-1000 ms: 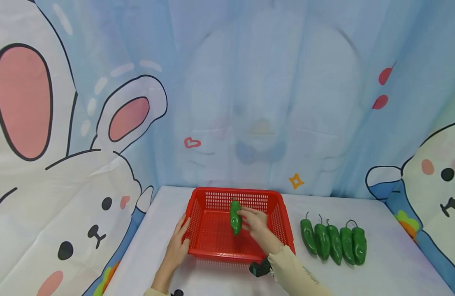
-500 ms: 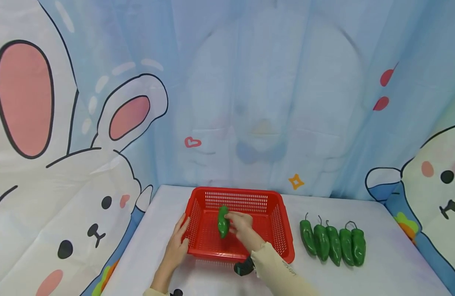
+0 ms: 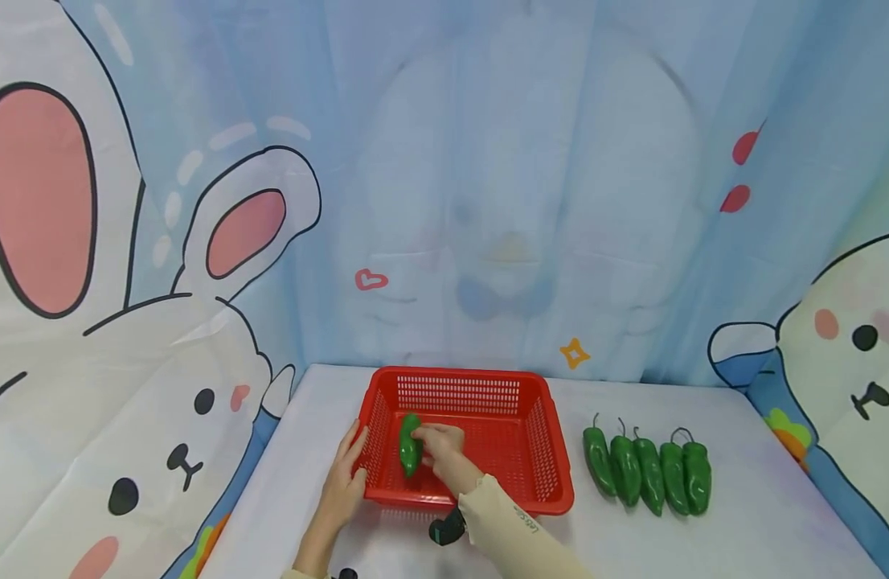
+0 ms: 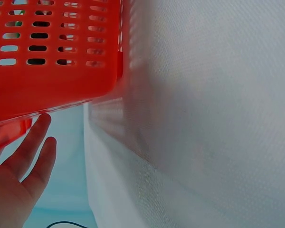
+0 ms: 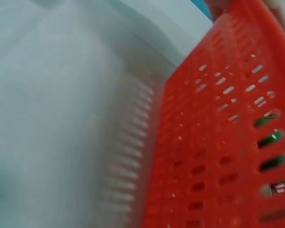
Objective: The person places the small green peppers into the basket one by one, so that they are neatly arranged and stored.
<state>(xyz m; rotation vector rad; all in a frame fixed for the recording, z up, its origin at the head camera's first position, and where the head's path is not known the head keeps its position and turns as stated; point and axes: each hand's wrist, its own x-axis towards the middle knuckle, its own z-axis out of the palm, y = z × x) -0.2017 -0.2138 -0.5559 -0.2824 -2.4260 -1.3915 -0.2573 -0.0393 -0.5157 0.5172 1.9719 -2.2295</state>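
Note:
A glossy green chili pepper (image 3: 411, 445) is pinched by my right hand (image 3: 443, 452) inside the left part of the red plastic basket (image 3: 488, 505). In the right wrist view, bits of the green pepper (image 5: 270, 138) show through slots in the basket wall. Along the basket's left side rests my left hand (image 3: 342, 486), its thumb near the front corner. The left wrist view shows that hand's fingers (image 4: 32, 151) fairly straight, fingertips right at the red rim.
Several more green peppers (image 3: 648, 474) lie in a row on the white tabletop (image 3: 763, 515), right of the basket. Behind the table hangs a light blue curtain (image 3: 430, 193) with cartoon animals. A dark wrist camera (image 3: 447, 527) sits under my right wrist, by the basket's front.
My right hand has carried the pepper leftward and lower within the basket, from its middle toward its left side. The left hand stays at the basket's left side.

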